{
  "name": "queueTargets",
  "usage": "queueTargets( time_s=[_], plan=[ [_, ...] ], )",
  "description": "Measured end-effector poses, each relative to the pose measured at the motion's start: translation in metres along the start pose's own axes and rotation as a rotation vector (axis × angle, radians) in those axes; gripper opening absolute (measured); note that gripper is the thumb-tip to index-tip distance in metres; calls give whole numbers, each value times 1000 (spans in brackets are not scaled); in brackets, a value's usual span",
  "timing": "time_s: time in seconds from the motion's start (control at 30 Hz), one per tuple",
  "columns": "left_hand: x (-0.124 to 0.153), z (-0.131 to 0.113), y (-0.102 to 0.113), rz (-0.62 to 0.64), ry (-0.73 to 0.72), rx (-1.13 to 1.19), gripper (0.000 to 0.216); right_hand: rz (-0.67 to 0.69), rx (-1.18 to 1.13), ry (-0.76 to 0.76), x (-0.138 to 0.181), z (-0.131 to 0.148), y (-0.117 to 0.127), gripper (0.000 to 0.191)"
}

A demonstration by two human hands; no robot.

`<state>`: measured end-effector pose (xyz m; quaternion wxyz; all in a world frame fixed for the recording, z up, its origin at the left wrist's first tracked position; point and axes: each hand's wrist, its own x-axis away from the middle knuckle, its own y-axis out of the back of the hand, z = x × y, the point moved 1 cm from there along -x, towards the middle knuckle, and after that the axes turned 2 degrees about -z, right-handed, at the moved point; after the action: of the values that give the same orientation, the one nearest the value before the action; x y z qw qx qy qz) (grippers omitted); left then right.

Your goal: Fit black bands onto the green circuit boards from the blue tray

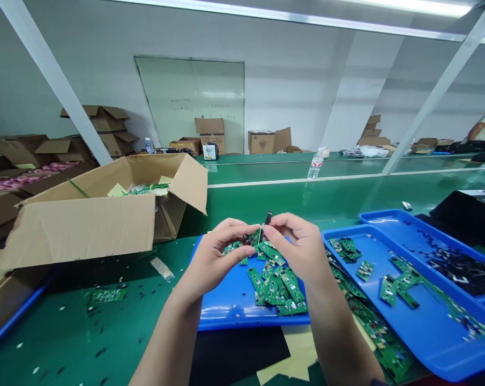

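Observation:
My left hand (pixel 218 254) and my right hand (pixel 296 244) meet above a blue tray (pixel 226 303), both pinched on one small green circuit board (pixel 255 237). A small black part (pixel 268 217) sticks up at my right fingertips. Below the hands a heap of small green circuit boards (pixel 278 284) lies on the tray.
An open cardboard box (pixel 101 214) stands at left. Two more blue trays (pixel 423 316) at right hold boards and small black parts (pixel 455 265). A water bottle (pixel 315 164) stands behind on the green bench. A loose board (pixel 105 295) lies at left. Another person sits at far right.

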<state>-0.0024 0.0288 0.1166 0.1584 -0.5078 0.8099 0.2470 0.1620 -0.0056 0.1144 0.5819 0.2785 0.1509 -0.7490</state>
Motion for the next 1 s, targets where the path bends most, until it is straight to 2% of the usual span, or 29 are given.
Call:
queueTargets(
  time_s=[0.17, 0.27, 0.33, 0.4, 0.43, 0.47, 0.53, 0.6, 0.7, 0.8, 1.0],
  plan=[
    [-2, 5, 0, -39, -14, -88, 27, 9, 106, 208, -1, 3, 0, 9],
    [-2, 7, 1, -66, -45, -104, 27, 77, 66, 203, -2, 2, 4, 9],
    [-2, 8, 2, -99, -72, -130, 26, 216, 14, 158, -1, 0, 9, 8],
    [-2, 8, 4, -140, -119, -168, 26, 378, -88, 93, 0, -1, 15, 26],
    [-2, 7, 5, -157, -155, -187, 25, 408, -154, 55, 0, -1, 18, 32],
    [-2, 6, 5, -167, -200, -206, 26, 391, -214, 9, -1, -2, 21, 31],
    [-1, 4, 5, -164, -298, -251, 27, 278, -295, -93, -3, -3, 22, 16],
    [1, 2, 4, -165, -378, -319, 29, 247, -322, -205, -5, -4, 18, 17],
    [2, 1, 2, -172, -453, -435, 32, 344, -348, -332, -6, -3, 8, 25],
    [2, 1, 0, -190, -496, -486, 33, 382, -400, -368, -5, -1, 2, 27],
    [0, 5, 0, -217, -434, -394, 30, 462, -563, -410, -7, -9, -5, 30]
  ],
)
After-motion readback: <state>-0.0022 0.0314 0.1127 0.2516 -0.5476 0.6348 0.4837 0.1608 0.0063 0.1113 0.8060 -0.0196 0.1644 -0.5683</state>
